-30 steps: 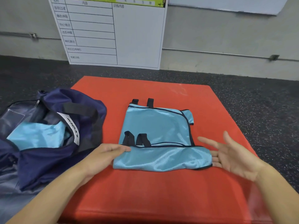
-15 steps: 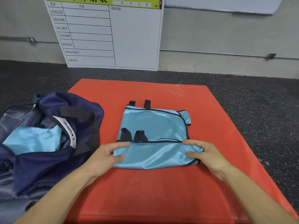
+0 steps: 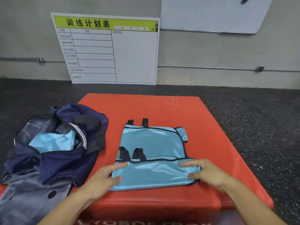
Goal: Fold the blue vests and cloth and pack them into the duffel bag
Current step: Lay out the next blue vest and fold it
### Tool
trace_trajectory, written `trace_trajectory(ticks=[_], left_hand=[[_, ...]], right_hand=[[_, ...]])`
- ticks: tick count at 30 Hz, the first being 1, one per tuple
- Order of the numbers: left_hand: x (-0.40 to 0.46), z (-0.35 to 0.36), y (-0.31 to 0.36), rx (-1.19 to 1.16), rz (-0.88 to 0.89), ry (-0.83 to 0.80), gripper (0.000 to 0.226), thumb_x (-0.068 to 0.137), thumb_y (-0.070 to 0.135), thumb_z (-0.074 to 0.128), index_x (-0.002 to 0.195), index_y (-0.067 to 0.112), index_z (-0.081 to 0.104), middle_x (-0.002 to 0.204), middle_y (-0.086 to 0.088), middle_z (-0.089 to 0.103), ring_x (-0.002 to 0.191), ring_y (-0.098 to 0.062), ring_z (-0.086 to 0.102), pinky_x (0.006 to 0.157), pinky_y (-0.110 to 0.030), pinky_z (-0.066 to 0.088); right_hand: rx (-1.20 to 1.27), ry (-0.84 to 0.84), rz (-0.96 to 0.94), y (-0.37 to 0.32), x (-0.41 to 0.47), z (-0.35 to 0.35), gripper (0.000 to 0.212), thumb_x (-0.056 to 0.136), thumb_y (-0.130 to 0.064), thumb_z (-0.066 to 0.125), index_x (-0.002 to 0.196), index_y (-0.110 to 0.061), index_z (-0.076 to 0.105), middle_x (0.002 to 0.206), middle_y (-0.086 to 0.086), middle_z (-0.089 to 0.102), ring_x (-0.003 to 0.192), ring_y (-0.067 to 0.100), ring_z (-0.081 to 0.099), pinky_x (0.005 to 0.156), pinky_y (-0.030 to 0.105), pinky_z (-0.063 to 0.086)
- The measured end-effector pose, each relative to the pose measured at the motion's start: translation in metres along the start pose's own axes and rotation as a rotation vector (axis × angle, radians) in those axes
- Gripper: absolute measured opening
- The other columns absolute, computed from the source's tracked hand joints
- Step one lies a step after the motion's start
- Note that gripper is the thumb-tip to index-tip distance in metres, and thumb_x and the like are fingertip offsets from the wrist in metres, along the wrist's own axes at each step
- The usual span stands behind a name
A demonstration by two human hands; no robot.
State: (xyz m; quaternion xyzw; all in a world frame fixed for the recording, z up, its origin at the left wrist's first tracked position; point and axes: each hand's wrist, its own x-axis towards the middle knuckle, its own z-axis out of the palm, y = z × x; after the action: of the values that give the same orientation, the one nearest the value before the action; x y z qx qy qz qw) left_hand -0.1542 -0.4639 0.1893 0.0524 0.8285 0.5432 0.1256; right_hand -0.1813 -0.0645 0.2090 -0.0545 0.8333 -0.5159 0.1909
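A grey concrete wall [image 3: 24, 38] fills the top of the view, with a thin metal conduit [image 3: 211, 67] running along it low down, held by small brackets. Leaning against the wall stands a white schedule board [image 3: 133, 57] with a lime-green header bearing black Chinese characters and a ruled table down its left half. Above and to its right hangs a plain white board [image 3: 214, 13], tilted. The floor [image 3: 251, 114] is dark speckled rubber. On it lies a red padded mat [image 3: 146, 109] with a faint pale scuff near its far right corner and white lettering along its near edge, too cut off to read. The light is even and dim
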Motion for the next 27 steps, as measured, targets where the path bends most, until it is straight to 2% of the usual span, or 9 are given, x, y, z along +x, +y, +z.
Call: trace_trajectory(ticks=[4, 8, 10, 12, 15, 19, 22, 25, 27], left_hand=[[-0.025, 0.011, -0.006, 0.074, 0.016, 0.039, 0.052, 0.096, 0.001, 0.061, 0.119, 0.047, 0.069, 0.131, 0.027, 0.06, 0.126, 0.02, 0.044, 0.102, -0.001, 0.026], [-0.031, 0.018, -0.007, 0.121, 0.013, 0.052, 0.049, 0.097, 0.0, 0.056, 0.126, 0.038, 0.065, 0.128, 0.028, 0.058, 0.115, 0.029, 0.043, 0.099, 0.003, 0.027], [-0.026, 0.019, -0.006, 0.13, 0.029, 0.071, 0.052, 0.097, -0.001, 0.055, 0.121, 0.045, 0.063, 0.107, 0.029, 0.067, 0.085, 0.018, 0.06, 0.087, -0.007, 0.043], [-0.017, 0.017, -0.006, 0.12, 0.028, 0.091, 0.052, 0.095, 0.01, 0.054, 0.115, 0.056, 0.064, 0.093, 0.019, 0.069, 0.066, -0.006, 0.05, 0.061, -0.015, 0.039], [0.002, 0.012, -0.007, 0.16, 0.047, 0.101, 0.058, 0.092, 0.014, 0.053, 0.115, 0.068, 0.06, 0.107, 0.011, 0.062, 0.081, -0.012, 0.048, 0.061, -0.012, 0.037], [0.028, 0.009, 0.002, 0.255, 0.076, 0.127, 0.059, 0.095, 0.001, 0.052, 0.123, 0.052, 0.054, 0.134, 0.007, 0.062, 0.093, -0.003, 0.059, 0.075, -0.002, 0.04], [0.048, 0.001, 0.015, 0.307, 0.148, 0.132, 0.061, 0.093, 0.002, 0.049, 0.13, 0.05, 0.057, 0.131, 0.012, 0.063, 0.08, 0.002, 0.06, 0.073, -0.008, 0.044], [0.076, -0.015, 0.029, 0.252, 0.283, 0.176, 0.065, 0.088, 0.011, 0.048, 0.128, 0.063, 0.056, 0.124, 0.022, 0.066, 0.093, 0.001, 0.062, 0.086, -0.015, 0.044], [0.098, -0.024, 0.033, 0.226, 0.308, 0.212, 0.066, 0.092, 0.003, 0.05, 0.133, 0.055, 0.058, 0.098, 0.016, 0.071, 0.072, -0.006, 0.057, 0.07, -0.021, 0.046]], right_hand=[[-0.095, -0.028, 0.0, -0.001, -0.023, 0.006, 0.054, 0.082, 0.002, 0.074, 0.112, -0.042, 0.077, 0.129, -0.025, 0.066, 0.12, 0.005, 0.063, 0.102, 0.022, 0.048], [-0.148, -0.016, -0.019, -0.006, -0.032, 0.01, 0.055, 0.08, 0.004, 0.072, 0.111, -0.042, 0.078, 0.126, -0.026, 0.068, 0.114, -0.003, 0.064, 0.099, 0.015, 0.048], [-0.153, -0.002, -0.024, -0.008, -0.03, 0.01, 0.056, 0.079, 0.004, 0.071, 0.111, -0.041, 0.078, 0.126, -0.026, 0.067, 0.114, -0.005, 0.064, 0.099, 0.017, 0.049], [-0.166, 0.013, -0.032, -0.008, -0.024, 0.007, 0.056, 0.08, 0.003, 0.071, 0.114, -0.041, 0.077, 0.128, -0.026, 0.066, 0.111, -0.004, 0.065, 0.096, 0.018, 0.05], [-0.197, 0.053, -0.045, -0.008, -0.01, 0.003, 0.056, 0.08, -0.001, 0.072, 0.116, -0.044, 0.075, 0.128, -0.027, 0.065, 0.106, 0.015, 0.071, 0.095, 0.031, 0.053], [-0.265, 0.086, -0.096, -0.014, 0.016, 0.001, 0.056, 0.082, 0.0, 0.071, 0.12, -0.041, 0.072, 0.131, -0.024, 0.062, 0.113, -0.015, 0.058, 0.104, 0.014, 0.043], [-0.28, 0.123, -0.168, -0.027, 0.031, -0.003, 0.059, 0.083, 0.003, 0.069, 0.117, -0.045, 0.069, 0.128, -0.025, 0.063, 0.115, -0.021, 0.054, 0.102, 0.01, 0.041], [-0.198, 0.266, -0.259, -0.041, 0.048, -0.016, 0.059, 0.084, 0.005, 0.068, 0.118, -0.043, 0.072, 0.123, -0.015, 0.072, 0.107, 0.007, 0.069, 0.096, 0.02, 0.049], [-0.156, 0.326, -0.295, -0.048, 0.061, -0.025, 0.058, 0.086, 0.006, 0.068, 0.12, -0.041, 0.072, 0.115, -0.003, 0.076, 0.093, 0.029, 0.073, 0.086, 0.039, 0.056]])
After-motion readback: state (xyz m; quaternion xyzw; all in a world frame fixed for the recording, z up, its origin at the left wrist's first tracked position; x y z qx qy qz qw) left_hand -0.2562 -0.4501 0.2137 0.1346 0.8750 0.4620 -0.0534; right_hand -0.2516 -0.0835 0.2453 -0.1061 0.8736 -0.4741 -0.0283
